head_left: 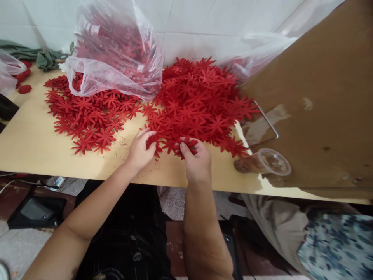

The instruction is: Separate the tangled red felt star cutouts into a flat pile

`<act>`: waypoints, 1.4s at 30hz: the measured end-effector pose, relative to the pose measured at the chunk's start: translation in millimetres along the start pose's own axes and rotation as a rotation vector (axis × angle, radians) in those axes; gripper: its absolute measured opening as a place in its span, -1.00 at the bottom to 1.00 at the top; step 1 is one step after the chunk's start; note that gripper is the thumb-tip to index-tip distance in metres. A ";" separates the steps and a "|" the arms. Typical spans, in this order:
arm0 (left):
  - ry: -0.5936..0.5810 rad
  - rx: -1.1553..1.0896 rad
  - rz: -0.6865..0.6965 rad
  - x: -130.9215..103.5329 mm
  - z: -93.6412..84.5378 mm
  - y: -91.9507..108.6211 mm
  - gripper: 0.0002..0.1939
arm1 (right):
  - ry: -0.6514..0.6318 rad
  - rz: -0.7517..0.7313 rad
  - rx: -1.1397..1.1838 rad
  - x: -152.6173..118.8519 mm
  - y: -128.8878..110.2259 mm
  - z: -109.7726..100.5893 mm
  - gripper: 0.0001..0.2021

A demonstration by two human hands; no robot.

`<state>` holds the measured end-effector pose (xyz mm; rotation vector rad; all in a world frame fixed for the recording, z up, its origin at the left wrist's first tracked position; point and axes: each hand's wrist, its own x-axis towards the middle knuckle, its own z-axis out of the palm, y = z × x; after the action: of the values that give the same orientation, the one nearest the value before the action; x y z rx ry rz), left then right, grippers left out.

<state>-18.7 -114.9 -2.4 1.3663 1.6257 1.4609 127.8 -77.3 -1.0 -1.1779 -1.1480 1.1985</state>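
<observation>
My right hand (198,159) pinches a red flower-shaped cutout (190,144) between thumb and fingers, at the front edge of a large heap of the same cutouts (201,101). To its left, my left hand (142,149) is curved with thumb and fingers apart. Its fingertips are beside a few loose red pieces at the heap's near edge, and I see nothing held in it. A second, flatter pile of red cutouts (90,112) spreads farther left. Each piece has several narrow petals.
A clear plastic bag (116,50) full of red pieces rests behind the left pile. A brown cardboard sheet (314,105) stands on the right, beside a tipped plastic cup (274,161). The table (32,144) meets a tiled wall. Another person's patterned clothing (338,245) shows lower right.
</observation>
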 end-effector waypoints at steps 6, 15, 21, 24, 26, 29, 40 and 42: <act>0.009 0.131 0.084 -11.7 -11.6 14.7 -0.76 | -0.059 0.071 0.023 -11.7 -7.2 5.3 -0.73; -0.153 -0.358 -0.241 -20.3 -5.6 29.0 -0.68 | -0.189 0.003 -0.059 -28.2 -5.9 37.0 -0.61; -0.033 -0.384 -0.188 -15.5 -9.7 18.8 -0.86 | -0.284 -0.028 0.015 -29.3 5.3 42.3 -0.56; 0.034 -0.418 -0.233 -11.9 -13.3 13.2 -0.89 | -0.401 -0.008 0.025 -31.3 1.0 40.8 -0.65; 0.085 -0.438 -0.245 -10.0 -14.5 11.8 -0.90 | -0.475 0.014 0.022 -32.7 -3.8 40.0 -0.68; 0.127 -0.412 -0.246 -8.9 -13.1 11.0 -0.91 | -0.495 0.050 0.036 -33.6 -8.0 40.0 -0.73; 0.285 -0.617 -0.403 -1.2 -19.8 3.8 -0.88 | -0.430 0.111 0.025 -28.3 -4.7 23.9 -0.77; 0.218 -0.598 -0.371 -2.9 -19.6 5.9 -0.86 | -0.398 0.083 0.065 -25.4 -2.8 22.4 -0.77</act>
<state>-33.4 -125.6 7.5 0.5604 1.3101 1.7088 104.6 -101.9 2.8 -0.9693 -1.3494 1.5709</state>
